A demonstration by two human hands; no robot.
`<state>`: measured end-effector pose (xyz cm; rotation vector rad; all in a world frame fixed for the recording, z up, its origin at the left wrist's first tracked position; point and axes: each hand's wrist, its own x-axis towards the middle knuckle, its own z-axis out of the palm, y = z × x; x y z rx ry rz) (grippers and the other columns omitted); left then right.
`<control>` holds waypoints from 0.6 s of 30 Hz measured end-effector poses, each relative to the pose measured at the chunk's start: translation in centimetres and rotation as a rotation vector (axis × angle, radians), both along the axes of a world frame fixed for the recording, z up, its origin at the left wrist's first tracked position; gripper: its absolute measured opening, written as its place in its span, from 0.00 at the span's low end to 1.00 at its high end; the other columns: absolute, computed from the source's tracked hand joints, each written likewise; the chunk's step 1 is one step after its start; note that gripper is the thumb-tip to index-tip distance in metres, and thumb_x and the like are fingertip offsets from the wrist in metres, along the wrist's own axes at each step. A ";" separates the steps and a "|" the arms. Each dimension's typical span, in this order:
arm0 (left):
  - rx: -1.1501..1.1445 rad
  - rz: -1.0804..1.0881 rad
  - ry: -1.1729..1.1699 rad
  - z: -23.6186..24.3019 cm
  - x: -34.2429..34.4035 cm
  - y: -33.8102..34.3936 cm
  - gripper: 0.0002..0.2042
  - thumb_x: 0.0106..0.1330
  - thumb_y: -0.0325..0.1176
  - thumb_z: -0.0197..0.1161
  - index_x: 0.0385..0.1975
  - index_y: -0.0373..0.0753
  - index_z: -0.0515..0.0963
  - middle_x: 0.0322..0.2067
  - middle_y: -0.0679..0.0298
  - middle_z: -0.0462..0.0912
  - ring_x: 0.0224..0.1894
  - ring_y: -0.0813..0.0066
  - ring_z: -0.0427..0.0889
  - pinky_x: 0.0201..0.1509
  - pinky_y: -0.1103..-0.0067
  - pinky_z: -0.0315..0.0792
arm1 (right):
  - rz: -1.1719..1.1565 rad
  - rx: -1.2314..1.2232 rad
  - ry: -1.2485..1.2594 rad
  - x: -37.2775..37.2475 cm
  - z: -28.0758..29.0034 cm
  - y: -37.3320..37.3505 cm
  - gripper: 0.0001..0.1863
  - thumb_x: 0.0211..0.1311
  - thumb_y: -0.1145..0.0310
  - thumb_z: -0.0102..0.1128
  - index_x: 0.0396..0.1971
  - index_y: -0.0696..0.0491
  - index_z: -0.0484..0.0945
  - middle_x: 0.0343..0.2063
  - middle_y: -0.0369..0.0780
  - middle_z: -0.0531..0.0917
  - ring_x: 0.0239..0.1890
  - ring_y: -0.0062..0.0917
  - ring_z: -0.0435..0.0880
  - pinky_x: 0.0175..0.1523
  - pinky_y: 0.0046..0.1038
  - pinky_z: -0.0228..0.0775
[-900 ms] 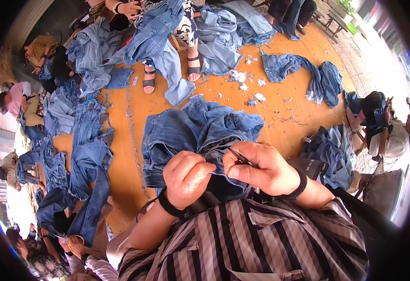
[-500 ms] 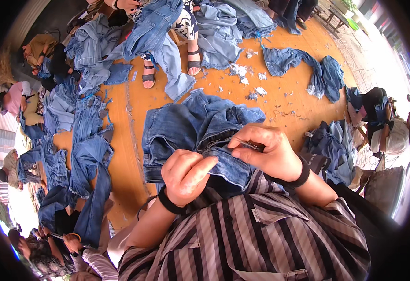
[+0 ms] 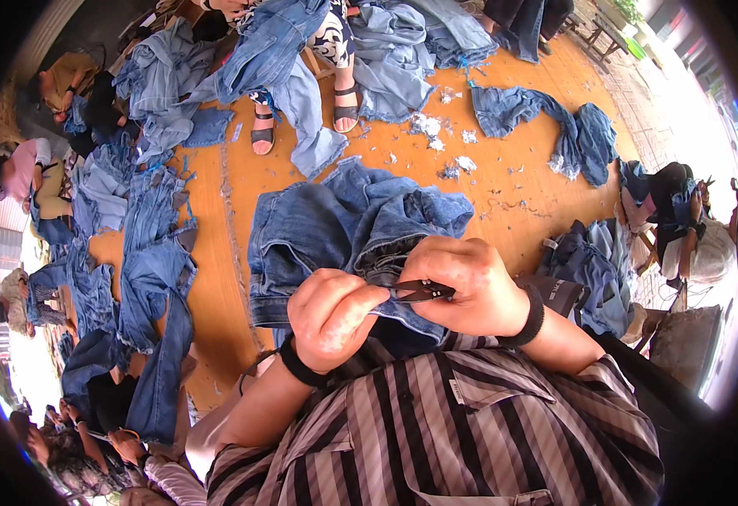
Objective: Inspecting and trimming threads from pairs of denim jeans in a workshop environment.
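Note:
Across my lap lies a pair of blue jeans (image 3: 301, 228), bunched up with the waistband toward me. My left hand (image 3: 331, 316) is closed in a pinch on the edge of the denim. Small black thread snips (image 3: 425, 291) are gripped in my right hand (image 3: 470, 287), the blades pointing left at the cloth beside my left fingertips. The exact spot between blades and fabric is too small to make out. A black band circles each wrist.
Thread scraps (image 3: 428, 131) litter the orange floor (image 3: 504, 202). A separate denim garment (image 3: 546, 122) lies at the far right, a denim heap (image 3: 588, 270) nearer right. More jeans (image 3: 162, 278) trail along the left. A person in sandals (image 3: 346, 110) sits opposite; others sit along both sides.
My right hand has turned and closed in toward the left fingertips, bringing the snips into plainer view. My left hand keeps its pinch almost in place. The whole view has shifted slightly.

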<state>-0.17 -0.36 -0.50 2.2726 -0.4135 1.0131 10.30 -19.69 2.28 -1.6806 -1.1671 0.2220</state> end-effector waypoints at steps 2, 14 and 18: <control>0.013 -0.015 0.003 0.0 -0.3 -0.1 0.15 0.39 0.20 0.73 0.32 0.39 0.84 0.28 0.62 0.79 0.28 0.63 0.81 0.30 0.73 0.76 | -0.024 -0.022 0.002 -0.3 -0.1 0.1 0.12 0.47 0.79 0.69 0.34 0.55 0.82 0.30 0.40 0.82 0.31 0.34 0.84 0.34 0.32 0.76; -0.012 -0.001 0.032 -0.5 -0.7 0.2 0.18 0.32 0.17 0.70 0.27 0.41 0.78 0.28 0.62 0.76 0.29 0.60 0.80 0.33 0.70 0.76 | -0.172 0.489 1.091 3.0 0.7 -3.6 0.12 0.70 0.63 0.59 0.29 0.54 0.71 0.20 0.29 0.65 0.12 0.09 0.57 0.17 0.17 0.52; -0.019 -0.013 -0.021 -0.5 -0.5 0.1 0.16 0.36 0.20 0.74 0.28 0.39 0.81 0.29 0.61 0.79 0.29 0.62 0.82 0.30 0.73 0.78 | -0.622 0.092 0.668 4.4 -3.0 -6.5 0.17 0.68 0.61 0.68 0.24 0.55 0.76 0.23 0.31 0.76 0.12 0.08 0.62 0.16 0.18 0.51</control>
